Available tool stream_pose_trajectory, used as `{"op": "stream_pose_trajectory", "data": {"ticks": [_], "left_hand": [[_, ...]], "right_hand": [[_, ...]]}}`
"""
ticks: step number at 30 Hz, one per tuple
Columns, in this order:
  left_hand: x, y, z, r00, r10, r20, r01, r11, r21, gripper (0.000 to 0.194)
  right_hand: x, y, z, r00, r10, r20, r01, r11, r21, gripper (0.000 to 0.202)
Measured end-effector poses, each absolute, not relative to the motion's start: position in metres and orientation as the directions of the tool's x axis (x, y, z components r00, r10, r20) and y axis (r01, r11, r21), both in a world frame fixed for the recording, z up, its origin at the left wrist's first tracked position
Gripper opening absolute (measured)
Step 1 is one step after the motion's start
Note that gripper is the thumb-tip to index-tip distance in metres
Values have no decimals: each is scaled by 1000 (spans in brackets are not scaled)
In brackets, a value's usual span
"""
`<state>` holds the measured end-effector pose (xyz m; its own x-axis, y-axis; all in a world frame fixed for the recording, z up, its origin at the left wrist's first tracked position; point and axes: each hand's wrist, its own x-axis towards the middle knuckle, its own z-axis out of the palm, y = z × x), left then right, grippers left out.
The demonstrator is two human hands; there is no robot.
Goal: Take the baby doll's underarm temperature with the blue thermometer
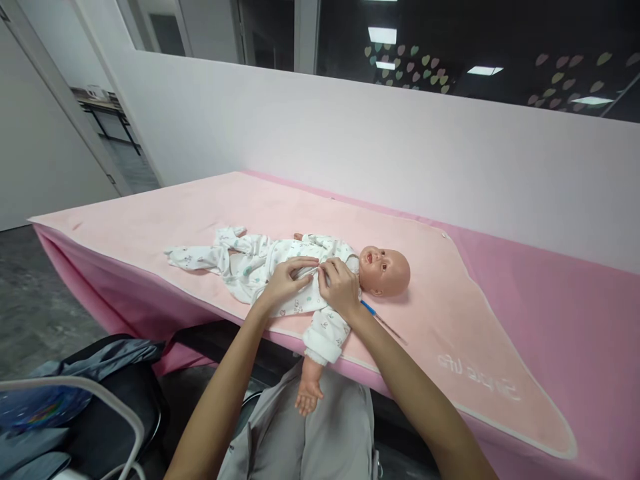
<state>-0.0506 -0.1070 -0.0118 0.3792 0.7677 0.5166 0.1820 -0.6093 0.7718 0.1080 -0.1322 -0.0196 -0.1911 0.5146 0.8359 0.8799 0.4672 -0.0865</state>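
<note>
A baby doll [385,272] lies on its back, its bald head to the right. It wears a white patterned shirt [295,307] and matching trousers [250,263]. My left hand [287,283] and my right hand [341,283] meet over the shirt's chest. The fingers of both are closed on the front of the shirt, close together; the exact spot they pinch is partly hidden. One doll arm [313,380] hangs over the table's near edge, its fluffy cuff turned back. Beside my right forearm lies a thin blue-handled tool [369,308].
A pale pink mat [450,313] covers much of the pink-clothed table [560,287]. A white wall with a window rises behind. At the lower left, a dark chair [135,380] holds cloth and a blue plastic bag [40,407], near a pale curved tube [120,403].
</note>
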Motion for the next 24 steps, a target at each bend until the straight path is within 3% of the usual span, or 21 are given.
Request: {"op": "stream_pose_trajectory", "data": {"ticks": [11,24], "left_hand": [[-42,-113,-13,262,732,629,348,-680,646,17],[-39,-114,-20,324,627,709,529,-741,414,20]], "right_hand": [[108,-128,-22,-170,510,843,892,443,-88,12],[108,-128,-21,-166,527,833,895,435,-97,18]]}}
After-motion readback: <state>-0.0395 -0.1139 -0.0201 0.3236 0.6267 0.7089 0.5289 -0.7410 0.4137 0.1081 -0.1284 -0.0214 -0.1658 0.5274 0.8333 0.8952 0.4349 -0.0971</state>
